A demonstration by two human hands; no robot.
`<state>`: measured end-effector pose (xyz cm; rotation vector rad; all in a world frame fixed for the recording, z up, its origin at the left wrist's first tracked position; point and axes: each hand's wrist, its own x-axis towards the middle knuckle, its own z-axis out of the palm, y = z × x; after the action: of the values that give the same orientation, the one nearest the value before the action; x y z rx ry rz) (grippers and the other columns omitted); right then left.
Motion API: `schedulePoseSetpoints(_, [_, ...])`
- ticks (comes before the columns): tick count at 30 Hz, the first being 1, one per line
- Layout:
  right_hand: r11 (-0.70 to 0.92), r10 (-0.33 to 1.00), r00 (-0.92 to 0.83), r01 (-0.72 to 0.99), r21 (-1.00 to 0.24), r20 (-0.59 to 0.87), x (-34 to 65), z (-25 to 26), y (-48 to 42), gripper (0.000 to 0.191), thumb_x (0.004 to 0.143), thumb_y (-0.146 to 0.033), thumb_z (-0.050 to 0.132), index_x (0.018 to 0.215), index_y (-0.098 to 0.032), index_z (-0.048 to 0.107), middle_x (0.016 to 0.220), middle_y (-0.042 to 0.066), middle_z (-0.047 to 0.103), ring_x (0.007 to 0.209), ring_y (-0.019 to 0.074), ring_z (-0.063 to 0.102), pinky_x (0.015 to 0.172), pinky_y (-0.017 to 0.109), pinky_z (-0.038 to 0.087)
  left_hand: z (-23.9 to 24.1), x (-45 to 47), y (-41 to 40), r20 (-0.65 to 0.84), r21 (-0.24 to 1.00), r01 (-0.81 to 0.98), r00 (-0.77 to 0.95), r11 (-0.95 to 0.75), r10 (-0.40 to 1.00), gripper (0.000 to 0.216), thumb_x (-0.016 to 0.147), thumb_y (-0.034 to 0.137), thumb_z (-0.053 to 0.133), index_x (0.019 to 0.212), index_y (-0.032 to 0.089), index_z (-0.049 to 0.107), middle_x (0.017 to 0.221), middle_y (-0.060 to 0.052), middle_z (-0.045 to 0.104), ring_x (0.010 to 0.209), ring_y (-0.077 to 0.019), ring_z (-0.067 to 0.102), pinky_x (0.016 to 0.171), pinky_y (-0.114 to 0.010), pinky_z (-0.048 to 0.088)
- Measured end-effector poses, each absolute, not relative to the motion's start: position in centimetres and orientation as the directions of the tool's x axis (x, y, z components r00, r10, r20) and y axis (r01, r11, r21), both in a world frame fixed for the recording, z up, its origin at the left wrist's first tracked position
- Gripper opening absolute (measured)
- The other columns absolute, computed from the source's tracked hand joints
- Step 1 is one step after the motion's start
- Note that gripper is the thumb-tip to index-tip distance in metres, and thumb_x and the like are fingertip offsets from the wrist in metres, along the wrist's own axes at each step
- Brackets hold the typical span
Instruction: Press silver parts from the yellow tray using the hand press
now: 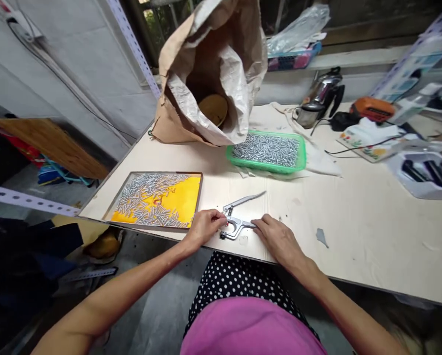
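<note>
A pair of silver snap-fastener pliers (238,228) lies on the table near its front edge. Its upper handle is spread away from the frame, and a dark spring shows between them. My right hand (278,237) grips the end of the lower handle, palm down with bent fingers. At the jaw end, my left hand (208,226) is closed in a pinch. A speck of red shows by those fingertips; whatever they hold is too small to name. Left of the pliers, a shallow tray (191,197) with a yellow bottom carries many small silver metal pins (143,190).
Behind the pliers, a green plastic basket (265,166) is filled with similar silver pins. A large open paper sack (180,123) stands at the back. A grey scrap (322,237) lies to the right. A kettle (324,88), an orange tool (372,109) and a white container (424,182) are farther right.
</note>
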<state>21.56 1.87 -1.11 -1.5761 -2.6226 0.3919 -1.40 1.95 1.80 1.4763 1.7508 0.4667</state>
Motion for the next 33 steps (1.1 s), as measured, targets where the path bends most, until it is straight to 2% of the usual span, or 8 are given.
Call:
schedulePoseSetpoints(9, [0.425, 0.887, -0.451, 0.882, -0.202, -0.105, 21.5, -1.0, 1.5, 0.028, 0.101, -0.023, 0.039, 0.112, -0.021, 0.065, 0.101, 0.007, 0.060, 0.084, 0.0184, 0.058, 0.069, 0.029, 0.038, 0.6, -0.7, 2.1, -0.471, 0.636, 0.663, -0.072, 0.395, 0.879, 0.020, 0.081, 0.031, 0.062, 0.078, 0.014, 0.071, 0.048, 0.005, 0.053, 0.042, -0.0087, 0.046, 0.045, -0.019, 0.033])
schedulePoseSetpoints(22, [0.446, 0.883, -0.465, 0.873, -0.196, -0.067, 21.6, -1.1, 1.5, 0.021, 0.099, -0.015, 0.041, 0.099, -0.017, 0.062, 0.098, 0.008, 0.061, 0.084, 0.0180, 0.057, 0.067, 0.030, 0.036, 0.9, -0.6, 2.3, -0.529, 0.540, 0.756, -0.036, 0.369, 0.848, 0.026, 0.082, 0.034, 0.060, 0.064, 0.015, 0.063, 0.047, 0.004, 0.055, 0.041, -0.0092, 0.051, 0.047, -0.020, 0.036])
schedulePoseSetpoints(28, [0.464, 0.875, -0.482, 0.861, -0.206, -0.043, 21.7, -1.4, 1.5, 0.020, 0.097, -0.011, 0.041, 0.101, -0.017, 0.060, 0.100, 0.008, 0.059, 0.084, 0.0181, 0.056, 0.068, 0.031, 0.035, 0.3, -0.8, 2.5, -0.620, 0.562, 0.663, -0.059, 0.494, 0.783, 0.023, 0.081, 0.031, 0.066, 0.065, 0.014, 0.063, 0.045, 0.004, 0.055, 0.041, -0.0094, 0.054, 0.046, -0.019, 0.041])
schedulePoseSetpoints(33, [0.465, 0.868, -0.489, 0.862, -0.202, -0.090, 21.7, -1.6, 1.8, 0.020, 0.098, -0.015, 0.040, 0.104, -0.020, 0.059, 0.102, 0.008, 0.058, 0.087, 0.0188, 0.057, 0.069, 0.031, 0.036, 0.1, -0.7, 2.4, -0.685, 0.569, 0.560, -0.082, 0.603, 0.724, 0.017, 0.083, 0.026, 0.066, 0.072, 0.013, 0.063, 0.049, 0.003, 0.059, 0.042, -0.0100, 0.058, 0.048, -0.020, 0.047])
